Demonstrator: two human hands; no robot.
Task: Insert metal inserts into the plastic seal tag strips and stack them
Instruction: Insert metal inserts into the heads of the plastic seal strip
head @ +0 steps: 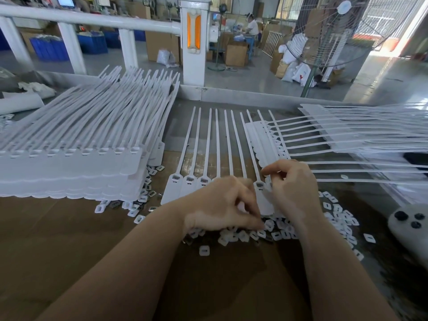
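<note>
Two hands (222, 202) (291, 188) over one tag strip (208, 144); two stacks (69, 163) (347, 133) alongside

Two hands (222, 205), three strip stacks (69, 158), one fan (347, 31)

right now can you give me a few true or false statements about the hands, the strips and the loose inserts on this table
1. Both hands work at the strip lying flat in the middle of the table. True: the left hand and right hand meet at the middle strip.
2. The tall stack of strips sits to the person's right. False: it sits to the left; a fanned pile lies to the right.
3. Loose inserts lie scattered under and around the hands. True.
4. The inserts are kept in a blue bin on the table. False: they lie loose on the tabletop.
5. A standing fan is beyond the table. True.
</note>
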